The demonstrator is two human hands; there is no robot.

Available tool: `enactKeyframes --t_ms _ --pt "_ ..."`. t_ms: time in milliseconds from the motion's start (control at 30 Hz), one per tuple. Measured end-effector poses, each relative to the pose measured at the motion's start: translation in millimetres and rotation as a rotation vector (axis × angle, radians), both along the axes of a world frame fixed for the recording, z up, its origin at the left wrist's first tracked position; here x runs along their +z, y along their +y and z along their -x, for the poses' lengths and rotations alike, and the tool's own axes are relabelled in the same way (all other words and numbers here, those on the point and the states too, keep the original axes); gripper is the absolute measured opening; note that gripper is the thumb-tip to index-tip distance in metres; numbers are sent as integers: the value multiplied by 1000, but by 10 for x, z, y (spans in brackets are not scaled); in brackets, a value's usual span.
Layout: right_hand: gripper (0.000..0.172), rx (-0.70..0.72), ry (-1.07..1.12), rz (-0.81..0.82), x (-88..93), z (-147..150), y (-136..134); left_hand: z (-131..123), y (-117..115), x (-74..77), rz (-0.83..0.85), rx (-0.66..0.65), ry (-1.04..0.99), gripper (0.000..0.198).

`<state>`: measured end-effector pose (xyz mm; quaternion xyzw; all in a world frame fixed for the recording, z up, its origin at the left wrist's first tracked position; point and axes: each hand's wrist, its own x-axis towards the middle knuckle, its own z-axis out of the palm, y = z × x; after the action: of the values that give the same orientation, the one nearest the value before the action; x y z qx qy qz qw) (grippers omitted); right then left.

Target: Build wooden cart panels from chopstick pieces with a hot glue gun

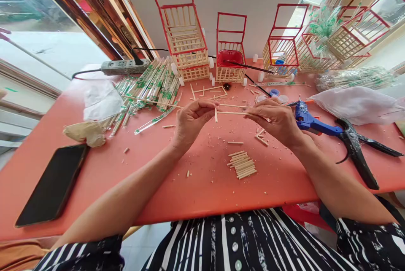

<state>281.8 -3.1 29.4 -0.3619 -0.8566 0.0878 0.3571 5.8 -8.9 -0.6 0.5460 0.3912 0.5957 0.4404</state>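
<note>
My left hand (196, 121) and my right hand (274, 120) are raised over the table with fingers pinched. Between them they hold a frame of thin wooden sticks (232, 113), two long sticks running roughly parallel and a short crosspiece near my left fingertips. A long stick (152, 101) reaches out leftward behind my left hand. Below the hands lies a stack of short cut sticks (243, 165), with a joined angled stick piece (261, 137) near my right hand. To the right of that hand rests a blue glue gun (316, 123).
Small stick-built carts (186, 43) with red trim stand along the back. Wrapped chopsticks (152, 81), a power strip (125, 66) and a phone (53, 182) occupy the left. Black-handled cutters (356, 151) and a white plastic bag (360, 102) lie at right. Wood crumbs dot the pink table (171, 191).
</note>
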Motion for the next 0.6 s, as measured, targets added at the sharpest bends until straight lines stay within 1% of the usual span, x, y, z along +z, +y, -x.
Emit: enactKeyframes --t_ms 133,267,367,500,600 --pt "15 15 -22 -46 -42 -32 34 6 -22 -38 -132 52 73 20" --pt "17 30 -2 -39 -72 -38 51 1 -62 -26 -162 56 125 9" --pt "20 21 3 9 -80 -36 53 -6 -72 2 -139 44 105 7" --pt "26 20 11 88 -70 -32 53 -16 -70 42 -44 23 74 5" --pt "30 34 15 123 -58 -33 56 -23 -64 70 26 -18 25 5"
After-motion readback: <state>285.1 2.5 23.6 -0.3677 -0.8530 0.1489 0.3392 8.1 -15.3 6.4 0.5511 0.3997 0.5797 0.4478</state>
